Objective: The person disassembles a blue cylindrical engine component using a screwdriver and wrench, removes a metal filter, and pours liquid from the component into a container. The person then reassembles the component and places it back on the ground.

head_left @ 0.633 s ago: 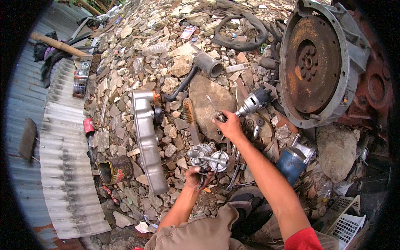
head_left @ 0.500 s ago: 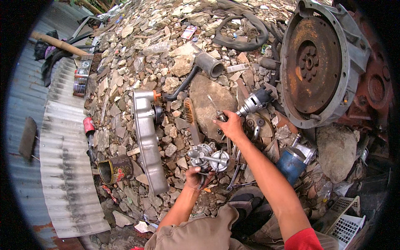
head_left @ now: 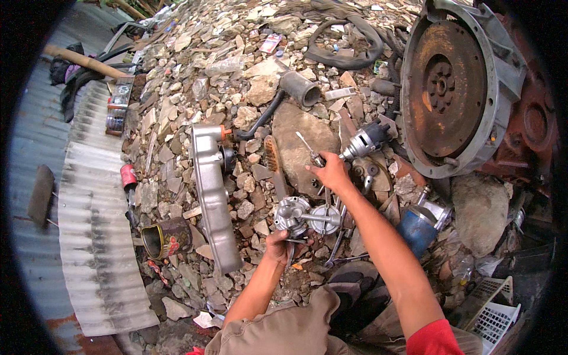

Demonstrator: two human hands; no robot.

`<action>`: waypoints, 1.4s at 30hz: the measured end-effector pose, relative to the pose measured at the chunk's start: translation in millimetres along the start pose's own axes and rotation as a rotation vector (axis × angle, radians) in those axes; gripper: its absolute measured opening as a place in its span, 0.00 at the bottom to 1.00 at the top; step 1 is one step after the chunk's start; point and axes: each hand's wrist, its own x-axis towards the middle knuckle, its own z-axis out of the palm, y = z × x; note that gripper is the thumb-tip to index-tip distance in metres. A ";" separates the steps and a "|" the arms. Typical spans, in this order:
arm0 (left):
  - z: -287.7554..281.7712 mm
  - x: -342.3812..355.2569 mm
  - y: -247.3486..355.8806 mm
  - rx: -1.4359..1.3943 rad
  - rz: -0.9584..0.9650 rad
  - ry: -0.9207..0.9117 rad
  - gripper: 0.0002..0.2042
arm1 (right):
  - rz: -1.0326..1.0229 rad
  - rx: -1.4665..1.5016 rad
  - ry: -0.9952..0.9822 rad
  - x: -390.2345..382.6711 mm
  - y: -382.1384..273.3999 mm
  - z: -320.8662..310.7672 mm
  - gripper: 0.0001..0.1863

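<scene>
The left hand point(head_left: 278, 245) grips a silver metal assembly point(head_left: 293, 216) from below, above the rubble point(head_left: 244, 210) and right of a long silver cover point(head_left: 214, 201). The right hand point(head_left: 331, 171) pinches a slim pale-tipped tool point(head_left: 307, 145) (its grip partly hidden by the fingers) over a large flat stone point(head_left: 291, 124), near a silver-and-black cylindrical part point(head_left: 365, 142); a bristle brush point(head_left: 276, 168) lies beside the stone.

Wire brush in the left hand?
No, the left hand holds a silver metal part, while the wire brush lies beside the large flat stone.
</scene>
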 end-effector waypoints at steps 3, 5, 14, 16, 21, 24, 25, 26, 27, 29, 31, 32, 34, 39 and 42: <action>11.0 1.1 -0.7 -0.015 0.035 -0.013 0.30 | -0.125 0.040 0.086 -4.1 0.3 -6.6 0.28; 18.1 -0.1 -0.6 -0.052 0.053 -0.042 0.29 | -0.069 0.033 -0.014 -14.9 -3.5 -23.9 0.33; 88.4 -15.8 13.6 0.213 0.135 -0.159 0.30 | -0.130 -0.078 -0.037 -153.6 -35.8 -119.0 0.31; 119.9 -18.0 14.1 0.357 0.146 -0.191 0.31 | -0.218 -0.135 -0.075 -184.4 -46.9 -146.1 0.26; 193.1 -40.0 45.7 0.670 0.255 -0.269 0.36 | -0.191 -0.343 -0.123 -255.7 -112.1 -219.6 0.23; 261.0 -54.5 67.2 0.709 0.272 -0.256 0.36 | -0.332 -0.283 0.029 -280.5 -135.1 -250.2 0.21; 283.7 -54.8 69.6 0.740 0.276 -0.214 0.35 | -0.384 -0.301 0.091 -288.6 -138.2 -259.0 0.21; 304.8 -56.5 77.5 0.815 0.239 -0.111 0.32 | -0.449 -0.311 0.141 -295.8 -141.8 -263.7 0.20; 320.2 -49.5 84.9 0.918 0.193 -0.114 0.30 | -0.399 -0.282 0.172 -302.2 -142.0 -271.1 0.20; 347.4 -53.1 88.3 0.995 0.209 -0.019 0.27 | -0.319 -0.206 0.212 -310.2 -146.0 -281.5 0.18; 356.2 -56.3 91.4 1.023 0.224 -0.028 0.24 | -0.076 0.043 0.192 -314.2 -150.8 -286.3 0.17; 356.3 -61.8 88.2 0.971 0.210 0.035 0.19 | -0.097 0.064 0.186 -308.7 -137.9 -291.0 0.17; 346.6 -76.8 78.1 0.852 0.229 0.089 0.10 | -0.102 0.029 0.185 -306.5 -136.1 -291.0 0.17; 294.6 -101.8 49.5 0.621 0.204 0.192 0.04 | -0.099 0.218 0.254 -296.8 -132.3 -284.7 0.16; 247.6 -116.1 16.9 0.263 0.224 0.163 0.11 | -0.118 0.282 0.277 -289.2 -118.6 -281.3 0.15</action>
